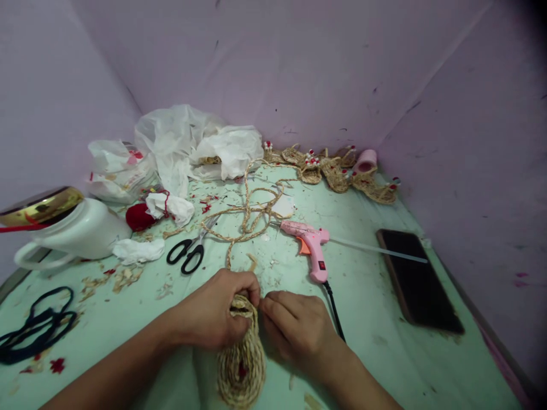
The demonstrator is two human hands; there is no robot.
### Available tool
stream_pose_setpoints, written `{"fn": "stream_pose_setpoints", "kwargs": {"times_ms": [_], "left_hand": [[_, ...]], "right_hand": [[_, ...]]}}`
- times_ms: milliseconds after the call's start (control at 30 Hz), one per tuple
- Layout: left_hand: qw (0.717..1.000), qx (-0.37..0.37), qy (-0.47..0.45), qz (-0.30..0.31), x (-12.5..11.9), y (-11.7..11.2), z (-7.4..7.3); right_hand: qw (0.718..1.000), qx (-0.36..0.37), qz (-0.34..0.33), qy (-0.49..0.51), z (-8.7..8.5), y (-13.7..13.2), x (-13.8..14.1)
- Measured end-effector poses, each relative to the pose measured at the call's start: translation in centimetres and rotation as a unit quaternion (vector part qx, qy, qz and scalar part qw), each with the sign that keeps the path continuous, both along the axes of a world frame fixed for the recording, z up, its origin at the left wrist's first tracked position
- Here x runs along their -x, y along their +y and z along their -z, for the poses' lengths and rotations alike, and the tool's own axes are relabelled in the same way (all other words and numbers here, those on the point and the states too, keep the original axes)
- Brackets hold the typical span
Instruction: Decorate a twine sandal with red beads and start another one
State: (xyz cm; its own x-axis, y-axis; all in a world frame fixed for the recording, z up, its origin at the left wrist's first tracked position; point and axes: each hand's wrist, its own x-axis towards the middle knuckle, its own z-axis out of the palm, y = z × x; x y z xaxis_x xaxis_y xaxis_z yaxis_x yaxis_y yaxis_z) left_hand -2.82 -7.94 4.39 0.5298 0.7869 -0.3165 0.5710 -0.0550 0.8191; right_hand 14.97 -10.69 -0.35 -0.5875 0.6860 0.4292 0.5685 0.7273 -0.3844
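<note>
A small slipper-shaped piece wound from jute rope point(241, 364) lies on the green table near the front edge. My left hand point(216, 313) is closed over its upper end, fingers curled around the rope strap. My right hand point(297, 327) pinches the same end from the right, fingertips pressed against the rope. A loose length of jute rope point(248, 219) runs from the piece away across the table in loops.
Black-handled scissors point(188, 253) lie left of the rope, a pink glue gun point(311, 247) with a black cord to the right. A dark phone point(416, 279) lies far right. Finished jute slippers point(337, 171) line the back. White jug point(77, 230), plastic bags point(188, 145), black cord point(36, 330) stay left.
</note>
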Motion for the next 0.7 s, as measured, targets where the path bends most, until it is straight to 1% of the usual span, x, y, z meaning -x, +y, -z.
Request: {"fn": "stream_pose_setpoints", "kwargs": {"times_ms": [100, 167, 233, 333, 400, 467, 533, 633, 700], "left_hand": [[1.000, 0.012, -0.020, 0.018, 0.1, -0.1, -0.3], [0.999, 0.015, -0.022, 0.032, 0.2, 0.0, -0.3], [1.000, 0.003, -0.011, 0.022, 0.4, 0.2, -0.1], [1.000, -0.016, 0.003, -0.014, 0.6, 0.5, 0.2], [1.000, -0.013, -0.001, -0.018, 0.5, 0.6, 0.4], [1.000, -0.006, -0.007, -0.016, 0.4, 0.5, 0.5], [1.000, 0.000, -0.017, -0.022, 0.1, 0.4, 0.6], [0.999, 0.014, -0.040, -0.031, -0.2, 0.4, 0.7], [0.997, 0.042, -0.060, -0.034, -0.2, 0.4, 0.8]], "right_hand": [[1.000, -0.016, -0.005, 0.013, -0.1, 0.0, 0.2], [0.999, 0.000, -0.009, 0.041, -0.2, 0.0, 0.2], [0.993, 0.070, -0.011, 0.096, -0.3, 0.1, 0.2], [0.961, 0.198, -0.010, 0.195, -0.6, 0.2, 0.1], [0.945, 0.232, -0.010, 0.232, -0.7, 0.2, 0.0], [0.942, 0.236, -0.002, 0.241, -0.7, 0.3, -0.1], [0.944, 0.229, 0.001, 0.237, -0.6, 0.4, 0.0], [0.947, 0.216, -0.024, 0.236, -0.3, 0.7, 0.2], [0.945, 0.219, -0.023, 0.241, 0.0, 0.8, 0.3]]}}
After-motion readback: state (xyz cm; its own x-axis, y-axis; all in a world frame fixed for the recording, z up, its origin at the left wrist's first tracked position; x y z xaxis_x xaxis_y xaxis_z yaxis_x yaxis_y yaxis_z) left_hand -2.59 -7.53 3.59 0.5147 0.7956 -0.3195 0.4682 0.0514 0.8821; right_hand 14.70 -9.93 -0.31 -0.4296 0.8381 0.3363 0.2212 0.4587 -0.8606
